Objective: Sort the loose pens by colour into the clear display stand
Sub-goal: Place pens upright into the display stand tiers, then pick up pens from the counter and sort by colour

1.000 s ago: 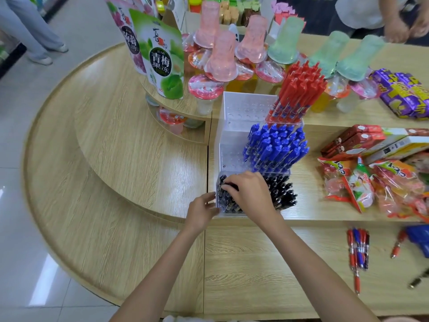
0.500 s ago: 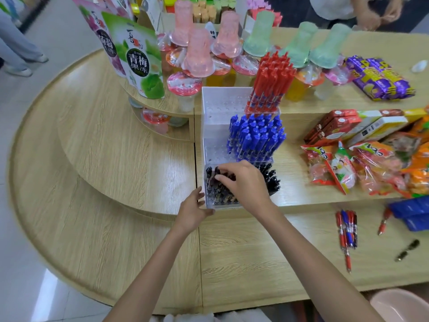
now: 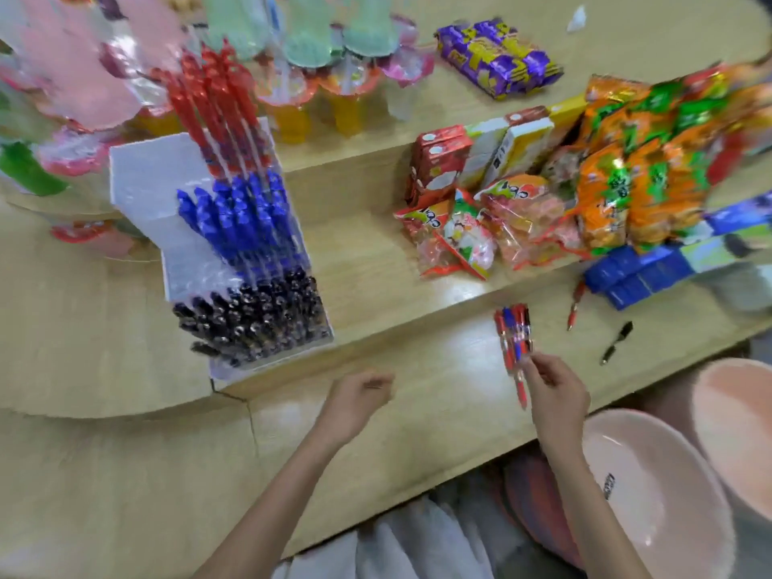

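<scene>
At four o'clock from the display stand [image 3: 142, 177], on the lower counter [image 3: 417, 415], the right hand [image 3: 553, 390] pinches the near end of the loose pens [image 3: 513, 332], a mixed red and blue bunch. Left hand [image 3: 359, 397], at five o'clock from the stand: loosely curled, nothing seen in it.

Risk: an end-only pinch may let pens fan out and drop or roll off the counter. Risk: mixed colours lifted together may be seated in the wrong row.
</scene>
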